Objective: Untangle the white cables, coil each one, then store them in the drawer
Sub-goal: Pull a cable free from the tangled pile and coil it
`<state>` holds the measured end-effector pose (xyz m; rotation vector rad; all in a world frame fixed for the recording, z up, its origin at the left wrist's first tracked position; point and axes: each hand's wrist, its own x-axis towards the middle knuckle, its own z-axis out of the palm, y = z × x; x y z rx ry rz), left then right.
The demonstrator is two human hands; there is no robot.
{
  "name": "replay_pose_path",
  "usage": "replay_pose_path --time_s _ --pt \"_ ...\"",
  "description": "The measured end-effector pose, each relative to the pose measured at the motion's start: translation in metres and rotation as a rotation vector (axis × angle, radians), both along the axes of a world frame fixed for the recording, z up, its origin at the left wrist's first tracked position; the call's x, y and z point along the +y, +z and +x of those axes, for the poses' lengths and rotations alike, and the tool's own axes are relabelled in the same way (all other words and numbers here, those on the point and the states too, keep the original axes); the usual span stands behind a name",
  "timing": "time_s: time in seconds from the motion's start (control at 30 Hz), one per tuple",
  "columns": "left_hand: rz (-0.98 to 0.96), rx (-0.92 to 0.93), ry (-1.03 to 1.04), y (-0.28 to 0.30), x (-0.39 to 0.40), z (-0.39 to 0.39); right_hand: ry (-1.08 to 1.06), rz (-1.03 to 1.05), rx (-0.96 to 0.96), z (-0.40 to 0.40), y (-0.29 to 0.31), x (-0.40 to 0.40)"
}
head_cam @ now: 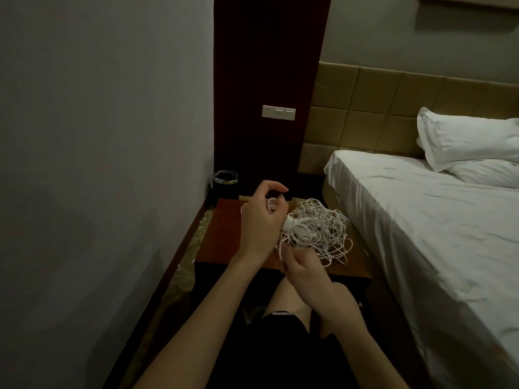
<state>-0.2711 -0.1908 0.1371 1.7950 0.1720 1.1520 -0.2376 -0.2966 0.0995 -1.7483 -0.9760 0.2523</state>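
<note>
A loose tangle of thin white cables [323,231] lies on the reddish-brown nightstand [222,237], toward its right side. My left hand [259,223] is at the tangle's left edge with its fingers curled round a small coil of white cable. Its thumb and forefinger arch above the coil. My right hand [302,269] is just below the tangle, near the nightstand's front edge, and pinches strands that run up into the bundle. No drawer front shows from this angle.
A black cup with a shiny rim [225,182] stands at the nightstand's back left, against the wall. A bed with a white sheet [421,220] and pillows [466,138] borders the right side. A switch plate [278,112] sits on the dark panel behind.
</note>
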Motion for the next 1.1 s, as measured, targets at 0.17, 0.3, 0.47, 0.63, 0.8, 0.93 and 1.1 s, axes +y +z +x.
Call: replay_pose_path --time_s 0.17,0.3,0.47,0.63,0.8,0.93,1.1 --pt "0.284 0.202 0.037 -0.016 0.015 -0.003 0.031 -0.089 -0.45 -0.016 0.044 -0.02" --pt "0.271 0.177 -0.143 -0.015 0.01 -0.007 -0.045 -0.072 -0.492 0.011 0.067 -0.027" --pt "-0.002 0.003 -0.275 0.002 -0.004 -0.013 0.059 0.152 -0.038 0.041 0.05 -0.021" --pt "-0.258 -0.117 -0.262 0.009 -0.011 -0.014 0.068 0.218 0.455 0.021 0.016 -0.012" --pt "-0.043 -0.06 -0.034 0.006 -0.002 -0.008 -0.04 0.036 0.171 -0.01 -0.002 -0.006" --pt "0.276 0.126 0.08 -0.013 0.01 -0.004 -0.103 -0.176 -0.358 -0.026 0.008 -0.013" --pt "0.355 0.219 -0.075 -0.018 0.009 -0.01 -0.146 -0.144 -0.557 -0.015 0.042 -0.032"
